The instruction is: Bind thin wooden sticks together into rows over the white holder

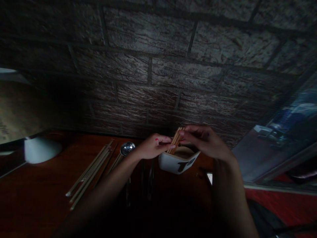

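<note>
We're near the back edge of the desk [53, 181], right hand [209, 141] clamped on the chopsticks [176, 139] up high, left hand [150, 147] pinching them lower, probably keeping the bundle tidy, and they slant at the white tub's rim [164, 155].

a brown table [52, 188] carries a white object [41, 151] at left, pale sticks [90, 173], a shiny ladle [127, 148] near them, dark utensils [150, 181] and a box [170, 164].
</note>
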Tool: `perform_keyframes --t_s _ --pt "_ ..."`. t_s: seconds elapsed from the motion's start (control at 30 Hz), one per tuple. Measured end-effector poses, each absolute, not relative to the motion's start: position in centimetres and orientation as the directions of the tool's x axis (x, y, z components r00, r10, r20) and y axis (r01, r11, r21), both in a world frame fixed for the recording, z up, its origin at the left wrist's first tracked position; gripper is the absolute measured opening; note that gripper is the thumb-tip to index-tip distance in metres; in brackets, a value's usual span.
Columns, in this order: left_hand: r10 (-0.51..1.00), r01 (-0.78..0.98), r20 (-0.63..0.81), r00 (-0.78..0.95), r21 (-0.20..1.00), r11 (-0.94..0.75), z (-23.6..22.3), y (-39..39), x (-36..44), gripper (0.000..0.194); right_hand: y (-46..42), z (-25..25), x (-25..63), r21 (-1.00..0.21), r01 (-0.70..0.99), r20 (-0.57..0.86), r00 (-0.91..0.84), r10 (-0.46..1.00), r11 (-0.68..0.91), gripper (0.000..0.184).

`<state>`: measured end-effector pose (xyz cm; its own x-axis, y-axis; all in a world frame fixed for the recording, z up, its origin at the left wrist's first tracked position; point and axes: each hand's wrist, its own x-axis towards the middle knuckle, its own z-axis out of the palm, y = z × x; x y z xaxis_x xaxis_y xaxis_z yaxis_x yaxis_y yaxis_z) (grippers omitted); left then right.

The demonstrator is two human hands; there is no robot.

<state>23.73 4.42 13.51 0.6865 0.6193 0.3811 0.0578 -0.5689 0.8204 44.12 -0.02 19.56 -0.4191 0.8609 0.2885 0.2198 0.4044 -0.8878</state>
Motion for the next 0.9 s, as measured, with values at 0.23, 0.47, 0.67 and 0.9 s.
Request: perform_keyframes --t_s 0.23,0.47,0.67,0.9 --pt "0.623 0.066 0.388 0.679 0.813 -0.578 13.47 4.40 23.67 0.021 0.24 19.37 44.19 -0.903 0.169 0.301 -0.404 0.864 0.394 0.016" --pt "0.629 0.061 0.373 0.682 0.828 -0.558 13.49 4.33 23.68 0.020 0.22 19.35 44.04 -0.896 0.174 0.318 -0.392 0.863 0.409 0.017" --pt "0.629 0.051 0.367 0.686 0.837 -0.544 13.54 4.38 23.75 0.019 0.13 19.40 44.18 -0.892 0.189 0.308 -0.409 0.859 0.410 0.019" --pt "0.637 0.040 0.366 0.679 0.848 -0.529 13.44 4.41 23.77 0.019 -0.06 19.68 43.99 -0.908 0.167 0.282 -0.435 0.855 0.385 0.017"
